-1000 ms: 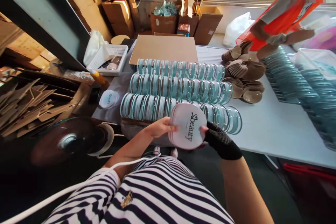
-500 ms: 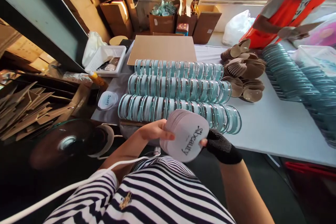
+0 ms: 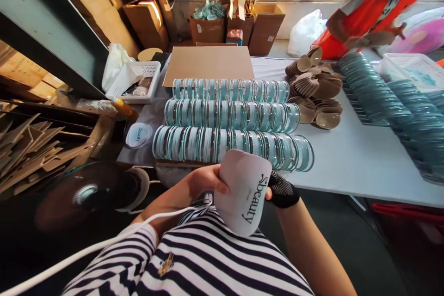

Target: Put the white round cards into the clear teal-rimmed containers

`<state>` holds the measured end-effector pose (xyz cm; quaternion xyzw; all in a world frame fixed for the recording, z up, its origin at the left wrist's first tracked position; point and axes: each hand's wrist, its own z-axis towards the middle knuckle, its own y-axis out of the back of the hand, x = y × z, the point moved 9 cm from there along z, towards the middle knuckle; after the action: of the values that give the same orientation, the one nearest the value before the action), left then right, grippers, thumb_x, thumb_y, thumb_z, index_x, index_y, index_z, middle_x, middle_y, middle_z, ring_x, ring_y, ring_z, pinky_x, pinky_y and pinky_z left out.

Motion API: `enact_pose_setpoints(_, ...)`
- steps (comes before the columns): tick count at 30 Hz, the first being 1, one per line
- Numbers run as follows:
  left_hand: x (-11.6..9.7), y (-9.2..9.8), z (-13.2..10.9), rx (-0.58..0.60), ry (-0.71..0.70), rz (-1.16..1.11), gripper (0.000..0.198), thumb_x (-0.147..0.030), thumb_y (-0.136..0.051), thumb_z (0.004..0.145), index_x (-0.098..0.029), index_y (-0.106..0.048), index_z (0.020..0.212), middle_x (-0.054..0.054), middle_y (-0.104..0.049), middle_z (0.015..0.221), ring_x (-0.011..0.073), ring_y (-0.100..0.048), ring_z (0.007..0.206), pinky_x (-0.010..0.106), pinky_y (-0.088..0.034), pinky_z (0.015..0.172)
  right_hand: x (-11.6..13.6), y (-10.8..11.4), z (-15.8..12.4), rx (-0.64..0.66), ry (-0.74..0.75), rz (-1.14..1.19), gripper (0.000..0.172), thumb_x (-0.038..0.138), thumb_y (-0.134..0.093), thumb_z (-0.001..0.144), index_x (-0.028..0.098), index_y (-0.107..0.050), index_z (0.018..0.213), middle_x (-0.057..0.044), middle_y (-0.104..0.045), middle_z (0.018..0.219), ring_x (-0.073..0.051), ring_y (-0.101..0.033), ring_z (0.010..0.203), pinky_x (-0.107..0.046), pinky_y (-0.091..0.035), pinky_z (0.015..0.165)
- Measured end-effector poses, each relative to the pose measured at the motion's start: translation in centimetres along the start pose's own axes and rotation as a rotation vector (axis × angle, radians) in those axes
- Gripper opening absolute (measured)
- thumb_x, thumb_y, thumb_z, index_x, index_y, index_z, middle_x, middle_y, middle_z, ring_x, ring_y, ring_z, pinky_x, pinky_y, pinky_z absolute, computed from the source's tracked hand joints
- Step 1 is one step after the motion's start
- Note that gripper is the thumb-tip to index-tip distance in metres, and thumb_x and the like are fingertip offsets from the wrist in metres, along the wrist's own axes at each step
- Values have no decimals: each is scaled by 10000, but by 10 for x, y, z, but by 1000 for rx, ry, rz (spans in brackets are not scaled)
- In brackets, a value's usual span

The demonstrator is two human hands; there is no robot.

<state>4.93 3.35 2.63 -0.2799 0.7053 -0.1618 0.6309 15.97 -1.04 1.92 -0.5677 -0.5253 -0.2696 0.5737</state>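
My bare left hand (image 3: pixel 209 179) grips the left edge of a stack of white rounded sheets (image 3: pixel 239 194) printed with "beauty" lettering, thumb on the front face. On the opposite edge, my right hand (image 3: pixel 282 189), in a black dotted half-finger glove, pinches the same stack with its thumb showing. The stack is held tilted in front of my striped shirt, so only its top sheet shows clearly. Just beyond it on the table lie three rows of clear teal-rimmed round pieces (image 3: pixel 225 143), standing on edge. Another printed white stack (image 3: pixel 138 135) rests at the table's left.
A flat cardboard sheet (image 3: pixel 208 62) lies behind the rows. Brown spoon-shaped pieces (image 3: pixel 317 88) are piled right of them, near long teal stacks (image 3: pixel 374 88). A white basket (image 3: pixel 133 81) stands back left. A fan (image 3: pixel 83 194) is at lower left. A co-worker in an orange vest (image 3: pixel 367 9) stands across the table.
The stack has turned so its printed face shows more fully and its layered left edge is less visible. My right hand has shifted slightly left. The co-worker's hands have moved.
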Motion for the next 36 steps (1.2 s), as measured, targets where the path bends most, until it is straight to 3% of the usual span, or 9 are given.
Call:
enact_pose_setpoints(2,-2,3,8,-56,-55,-62,859,-430,-917,477,-136,-656,1241,234,-646,1256,431,-636,1108,494,-530,881,1,6,6,-82,12,38,670,579,-862,520,147,-718,1011,-120,-735,932,-278,-696,857,-407,-576,777)
enact_pose_setpoints(7,-20,63,10,-617,-226,361,436,-408,-832,649,-121,-755,968,132,-758,983,323,-685,987,429,-520,922,3,67,14,-683,115,-69,659,597,-699,721,160,-636,1211,-124,-722,1050,-234,-684,859,-335,-576,720)
enact_pose_setpoints(10,-33,74,5,-777,-344,445,376,-414,-778,710,-140,-758,967,104,-765,959,303,-689,978,409,-526,920,18,65,8,-858,294,-234,690,571,-569,834,226,-471,1424,-100,-638,1278,-226,-643,1065,-349,-570,834)
enact_pose_setpoints(17,-36,79,9,-827,-497,246,395,-392,-790,697,-149,-755,1008,92,-762,1013,279,-688,1000,388,-524,939,35,32,-13,-1049,457,-792,660,489,-518,886,167,-428,1455,-158,-323,1568,-267,-310,1454,-479,-271,1189)
enact_pose_setpoints(20,-27,78,19,-830,-489,142,440,-372,-828,638,-146,-753,1008,93,-761,1020,272,-688,990,387,-526,934,31,45,-22,-1108,438,-746,681,495,-460,910,157,-359,1491,-174,-342,1553,-266,-329,1442,-496,-280,1180)
enact_pose_setpoints(26,0,75,51,-881,-333,115,412,-355,-846,575,-126,-746,903,83,-764,860,275,-700,869,383,-560,805,27,45,-30,-1040,447,-784,440,466,-476,878,205,-658,1181,-138,-651,1230,-281,-574,1200,-438,-455,1038)
enact_pose_setpoints(28,-4,66,66,-829,-358,191,410,-359,-838,601,-132,-745,929,81,-766,916,271,-693,923,381,-548,860,24,76,-55,-1205,324,-683,434,501,-455,866,196,-690,1067,-143,-712,1006,-290,-646,1001,-420,-521,887)
enact_pose_setpoints(32,-28,47,106,-763,-443,133,510,-331,-864,598,-154,-726,1057,80,-760,1017,266,-676,1048,363,-513,964,32,142,-167,-1682,129,-650,482,560,-492,838,135,-683,964,-176,-700,891,-310,-635,863,-400,-501,741)
enact_pose_setpoints(36,-46,28,184,-704,-487,-172,565,-261,-860,608,-175,-691,1140,75,-760,1035,259,-676,1087,363,-507,992,35,156,-242,-1820,-23,-972,489,566,-471,875,120,-671,849,-201,-673,841,-303,-616,790,-360,-428,686)
